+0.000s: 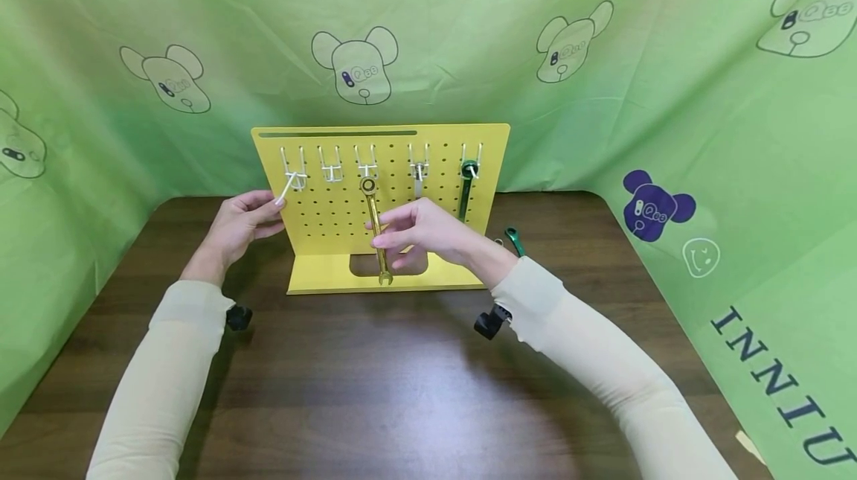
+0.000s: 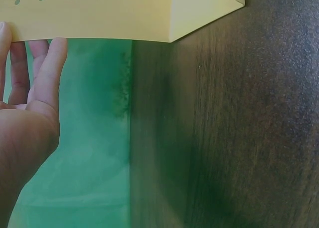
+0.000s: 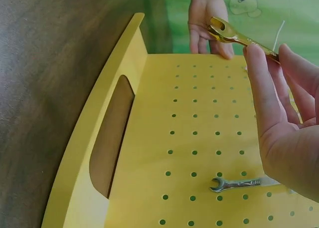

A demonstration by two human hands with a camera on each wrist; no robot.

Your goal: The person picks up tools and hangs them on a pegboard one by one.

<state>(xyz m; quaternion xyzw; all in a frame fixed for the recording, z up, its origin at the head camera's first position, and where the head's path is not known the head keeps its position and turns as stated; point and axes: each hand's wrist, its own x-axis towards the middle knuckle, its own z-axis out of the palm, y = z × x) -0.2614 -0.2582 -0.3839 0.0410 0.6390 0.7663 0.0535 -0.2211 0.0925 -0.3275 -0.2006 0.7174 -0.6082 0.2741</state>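
In the head view, my right hand [image 1: 428, 231] pinches a gold combination wrench [image 1: 372, 212] by its shank, ring end up and open jaw down. It hangs in front of the yellow pegboard [image 1: 321, 205], its ring end just below the third hook [image 1: 366, 167] from the left. My left hand [image 1: 244, 223] grips the board's left edge, thumb toward the front, beside the leftmost hook [image 1: 292, 181]. A silver wrench [image 3: 239, 183] and a green wrench [image 1: 466, 190] hang on hooks to the right. Some left fingers go behind the board in the left wrist view.
Another green wrench [image 1: 514, 240] lies on the brown table [image 1: 375, 383], right of the board. An unoccupied second hook [image 1: 331, 167] sits between the leftmost and third ones. Green printed cloth [image 1: 455, 85] encloses the back and sides.
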